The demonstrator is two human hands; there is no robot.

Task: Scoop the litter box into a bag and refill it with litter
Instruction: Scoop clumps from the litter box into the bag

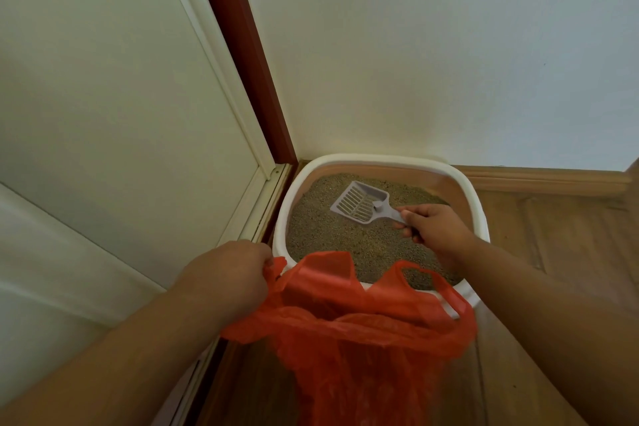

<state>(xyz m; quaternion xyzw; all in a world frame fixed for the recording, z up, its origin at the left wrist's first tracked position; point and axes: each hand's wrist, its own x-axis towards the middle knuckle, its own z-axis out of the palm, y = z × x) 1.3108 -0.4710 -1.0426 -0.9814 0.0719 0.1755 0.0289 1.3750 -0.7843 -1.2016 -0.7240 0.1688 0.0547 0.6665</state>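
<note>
A white-rimmed litter box (pixel 479 214) stands in the corner of the room, filled with grey-brown litter (pixel 328 235). My right hand (pixel 434 226) grips the handle of a grey slotted scoop (pixel 363 204), whose head lies over the litter near the back of the box. My left hand (pixel 230 273) grips one handle of a red plastic bag (pixel 363 339). The bag hangs open in front of the box's near rim, and its other handle droops over that rim.
A white door (pixel 114 107) with a dark red frame (pixel 238 45) runs along the left. The white wall (pixel 432 45) stands behind the box. Wooden floor (pixel 539 235) and a wooden skirting board (pixel 546 180) lie to the right.
</note>
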